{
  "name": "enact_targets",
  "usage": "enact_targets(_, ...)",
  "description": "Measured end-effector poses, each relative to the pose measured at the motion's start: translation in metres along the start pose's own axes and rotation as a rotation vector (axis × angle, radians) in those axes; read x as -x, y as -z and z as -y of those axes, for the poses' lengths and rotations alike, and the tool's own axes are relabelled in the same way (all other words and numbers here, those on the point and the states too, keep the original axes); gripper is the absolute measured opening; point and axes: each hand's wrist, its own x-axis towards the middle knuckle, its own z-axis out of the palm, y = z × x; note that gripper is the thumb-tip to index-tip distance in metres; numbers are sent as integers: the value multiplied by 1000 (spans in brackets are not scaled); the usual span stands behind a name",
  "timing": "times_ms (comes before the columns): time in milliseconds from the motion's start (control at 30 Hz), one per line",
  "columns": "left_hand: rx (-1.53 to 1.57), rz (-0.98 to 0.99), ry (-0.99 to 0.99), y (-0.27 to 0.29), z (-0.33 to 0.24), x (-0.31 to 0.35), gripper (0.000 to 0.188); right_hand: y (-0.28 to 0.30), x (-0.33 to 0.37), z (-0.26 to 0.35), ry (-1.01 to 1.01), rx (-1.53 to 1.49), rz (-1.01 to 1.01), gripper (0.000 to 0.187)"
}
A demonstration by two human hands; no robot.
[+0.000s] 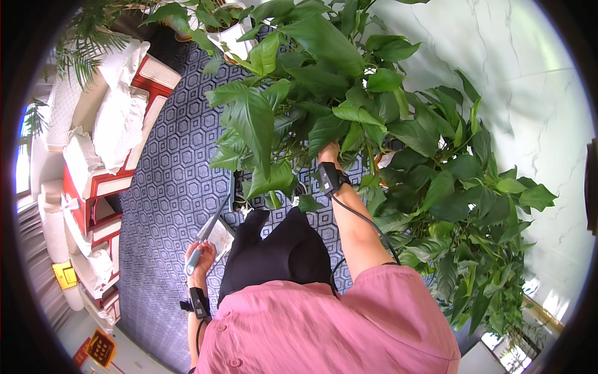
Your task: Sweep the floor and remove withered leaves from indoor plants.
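My left hand (200,257), at the lower left, is closed around the light blue grip of a long grey-handled tool (215,217). Its shaft slants down toward the floor, and I cannot make out what kind of tool it is. A pale flat thing (219,239) shows just beside that hand. With the arm stretched forward, my right hand (329,151) reaches in among the broad green leaves of a potted plant (311,93). Leaves cover its fingers, so whether they hold anything is hidden.
More leafy plants (461,187) line the pale marbled wall (511,93) on the right. A white pot (232,38) stands at the far side. Red and cream seats with white covers (118,124) are along the left. Patterned blue-grey carpet (162,193) lies underfoot.
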Motion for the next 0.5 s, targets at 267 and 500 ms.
enact_targets(267,16,-64,23,-11,4,-9,14,-28,24,12,370,440,-240,20)
enact_targets(500,23,-51,44,-14,3,-12,11,-14,20,11,432,327,16,27)
